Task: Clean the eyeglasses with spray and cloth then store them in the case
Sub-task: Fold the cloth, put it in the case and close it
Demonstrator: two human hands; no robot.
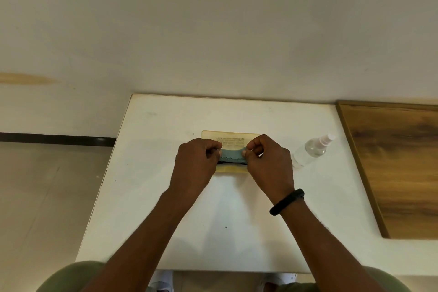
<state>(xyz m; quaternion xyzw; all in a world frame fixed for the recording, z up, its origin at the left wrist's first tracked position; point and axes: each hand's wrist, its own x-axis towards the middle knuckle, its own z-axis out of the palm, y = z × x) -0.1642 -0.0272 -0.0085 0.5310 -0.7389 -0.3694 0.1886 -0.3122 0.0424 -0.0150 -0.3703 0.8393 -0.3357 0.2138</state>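
Seen from above, seated at a white counter [166,197] pushed against a plain pale wall [213,19].

Left hand [196,161] and right hand [267,161] close together over the middle of the counter, fingers curled, each pinching one end of a blue-grey cloth [231,153] with a scalloped lower edge. Cloth stretched in a short band between the thumbs.

Only a dark sliver of the glasses [231,161] showing, just under the cloth. Everything else of them hidden by cloth and fingers, so impossible to say how they lie.

Directly beneath the hands, a flat cream case [231,136] on the counter, its far edge and a strip of its near edge showing. Several lines of dark print on its top, too small and blurred to read.

Just right of the right hand, not touching it, a clear spray bottle [310,149] with a white nozzle, lying tilted with the nozzle pointing away and to the right. No label readable.

Further right, a brown wood-grain board [398,161] butting against the counter.

On the right wrist, a black wristband [286,201].

To the left, pale floor [47,197] and a black skirting [57,137] along the wall's foot. At the bottom edge, green-clad knees [71,275] and white shoes [163,280] below the counter's near edge.
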